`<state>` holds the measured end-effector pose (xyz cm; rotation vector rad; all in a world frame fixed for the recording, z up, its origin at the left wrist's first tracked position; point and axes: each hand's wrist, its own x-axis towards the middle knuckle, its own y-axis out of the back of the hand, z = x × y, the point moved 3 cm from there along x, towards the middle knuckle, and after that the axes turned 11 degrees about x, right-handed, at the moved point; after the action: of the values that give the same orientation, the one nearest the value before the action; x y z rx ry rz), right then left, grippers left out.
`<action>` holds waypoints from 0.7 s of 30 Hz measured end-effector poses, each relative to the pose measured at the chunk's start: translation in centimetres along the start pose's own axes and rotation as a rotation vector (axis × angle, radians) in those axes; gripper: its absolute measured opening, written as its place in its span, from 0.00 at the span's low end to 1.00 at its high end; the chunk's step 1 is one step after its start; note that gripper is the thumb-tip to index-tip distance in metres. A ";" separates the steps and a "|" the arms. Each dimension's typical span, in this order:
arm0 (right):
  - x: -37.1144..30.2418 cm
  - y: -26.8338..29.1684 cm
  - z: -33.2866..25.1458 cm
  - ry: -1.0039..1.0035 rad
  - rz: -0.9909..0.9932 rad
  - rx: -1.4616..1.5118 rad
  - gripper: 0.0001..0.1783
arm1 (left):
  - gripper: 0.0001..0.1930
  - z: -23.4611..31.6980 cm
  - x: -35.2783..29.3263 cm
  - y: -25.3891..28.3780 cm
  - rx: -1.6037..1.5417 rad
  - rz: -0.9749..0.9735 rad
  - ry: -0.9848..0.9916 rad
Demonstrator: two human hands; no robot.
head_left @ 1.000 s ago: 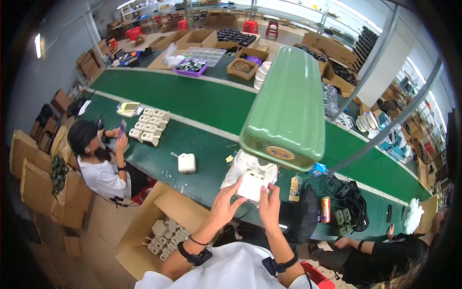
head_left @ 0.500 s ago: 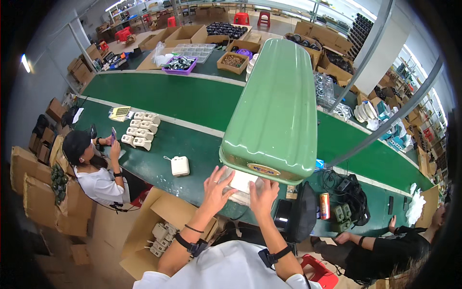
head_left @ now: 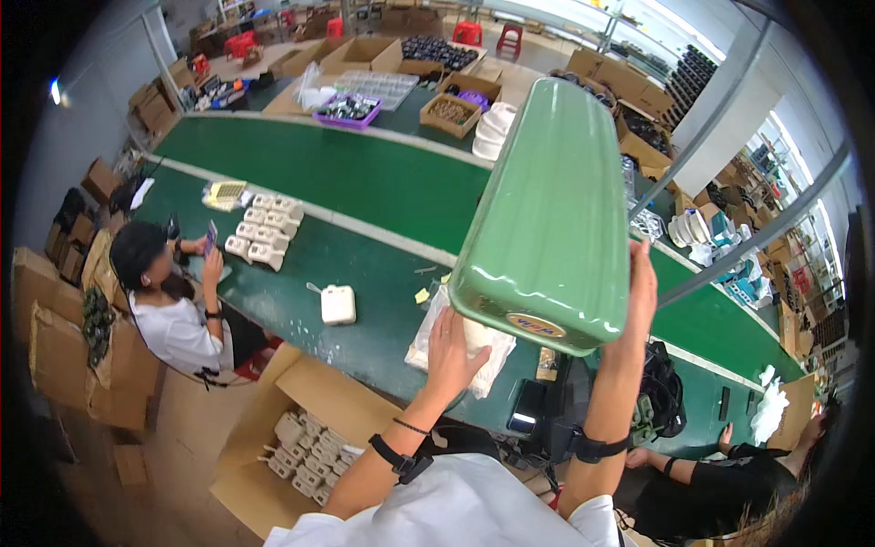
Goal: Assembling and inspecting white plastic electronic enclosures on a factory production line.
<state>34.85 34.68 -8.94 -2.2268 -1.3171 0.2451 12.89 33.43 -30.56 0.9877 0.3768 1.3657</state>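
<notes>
A large, glossy green ribbed hood [head_left: 547, 201], like a lamp housing, hangs over the workbench in front of me and hides what is beneath it. My right hand [head_left: 642, 287] rests against its right side, fingers stretched upward along it. Below the hood's near end, my left hand [head_left: 453, 357] lies with fingers and thumb apart on a white item [head_left: 478, 339] in clear plastic [head_left: 421, 342]; the hood partly covers this item. Left of it on the green bench [head_left: 365, 365] stands a small cream device [head_left: 338, 305] with a strap.
Several cream devices [head_left: 264, 228] stand in rows at the left, beside a seated person [head_left: 173, 310] holding a phone. An open carton [head_left: 246, 438] of similar devices stands below the bench. A phone [head_left: 527, 406] and black bag [head_left: 663, 392] lie right; another person [head_left: 720, 483] sits there.
My right hand has left the white item and moved up to the hood's right side. The hood has shifted right and turned slightly. My left hand has stayed at the item, its fingers flatter.
</notes>
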 end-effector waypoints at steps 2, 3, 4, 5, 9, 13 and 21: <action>-1.5 0.4 0.4 -0.036 -0.026 0.069 0.16 | 0.47 -0.2 0.3 0.5 -0.066 0.014 -0.013; -2.9 0.7 0.6 -0.072 -0.179 0.144 0.13 | 0.48 -0.6 0.3 0.2 -0.055 -0.006 0.006; -4.8 1.4 1.2 -0.080 -0.119 0.203 0.14 | 0.48 -0.9 0.1 -0.2 -0.056 -0.013 0.024; -6.5 2.0 1.8 -0.087 -0.062 0.261 0.18 | 0.49 -1.1 0.2 -0.8 -0.089 -0.043 0.051; -10.6 6.7 6.5 -0.300 -0.044 -0.008 0.22 | 0.51 -0.8 -0.2 -1.0 -0.126 -0.113 0.105; -8.0 15.7 16.6 -0.407 -0.149 -0.430 0.13 | 0.51 -1.2 -0.4 -2.0 -0.138 -0.048 0.082; -1.7 16.7 19.9 -0.328 -0.033 -0.454 0.13 | 0.50 -0.9 0.3 -0.5 -0.034 0.036 0.049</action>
<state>38.46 33.88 -34.69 -2.6184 -1.7216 0.3379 12.65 34.10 -31.38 0.9380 0.3733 1.4263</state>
